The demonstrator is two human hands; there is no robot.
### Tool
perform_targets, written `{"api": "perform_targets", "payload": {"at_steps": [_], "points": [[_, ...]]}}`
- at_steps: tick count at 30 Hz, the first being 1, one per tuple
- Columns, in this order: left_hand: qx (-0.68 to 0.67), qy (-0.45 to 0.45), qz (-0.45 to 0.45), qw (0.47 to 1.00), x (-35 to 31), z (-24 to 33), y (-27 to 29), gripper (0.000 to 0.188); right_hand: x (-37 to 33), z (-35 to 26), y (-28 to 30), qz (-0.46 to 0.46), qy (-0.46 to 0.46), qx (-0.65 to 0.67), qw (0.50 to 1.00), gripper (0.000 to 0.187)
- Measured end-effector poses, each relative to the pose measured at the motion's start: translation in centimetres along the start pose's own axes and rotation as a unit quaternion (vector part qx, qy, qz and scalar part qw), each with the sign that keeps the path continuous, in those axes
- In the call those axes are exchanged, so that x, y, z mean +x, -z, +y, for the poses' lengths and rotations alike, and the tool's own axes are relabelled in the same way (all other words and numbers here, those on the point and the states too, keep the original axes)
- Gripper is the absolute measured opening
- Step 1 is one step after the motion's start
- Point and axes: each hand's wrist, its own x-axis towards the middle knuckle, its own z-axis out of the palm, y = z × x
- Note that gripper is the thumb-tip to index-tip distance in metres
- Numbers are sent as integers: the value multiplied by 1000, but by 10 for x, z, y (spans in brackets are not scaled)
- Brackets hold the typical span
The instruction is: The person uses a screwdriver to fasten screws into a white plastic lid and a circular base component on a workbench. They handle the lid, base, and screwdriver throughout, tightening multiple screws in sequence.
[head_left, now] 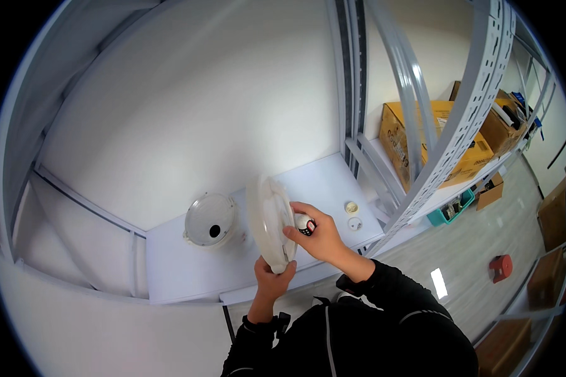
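A thick, round off-white lid (264,217) is tilted up on edge above the white shelf. My left hand (274,280) is closed on its lower rim, thumb and fingers on either side. My right hand (319,234) is at the lid's right face, its fingers curled round a small white, black and red object (305,224); its exact kind I cannot make out. That hand's fingertips reach the lid. Left of the lid, a round whitish pot-like vessel (198,218) with a dark round spot (215,230) sits on the shelf.
Two small round pieces, one yellowish (351,207) and one white (355,224), lie at the shelf's right. A perforated metal upright (465,119) rises beyond them. Yellow cartons (396,141) fill the neighbouring shelf. A teal bin (451,210) and a red stool (500,268) are farther right.
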Motion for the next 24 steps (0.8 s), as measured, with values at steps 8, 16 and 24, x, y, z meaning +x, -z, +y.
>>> {"api": "perform_targets", "payload": {"at_steps": [8,16,24], "points": [[32,-77,49,995,-11,9,30,55,-2,-15,-40,-66,-47,-10,997,65],[44,-133,63,988,-12,2,67,52,0,-13,-64,-93,-78,-2,993,79],[-6,-114,39,993,-2,13,79,55,3,-21,-64,-142,16,-31,989,84]]}}
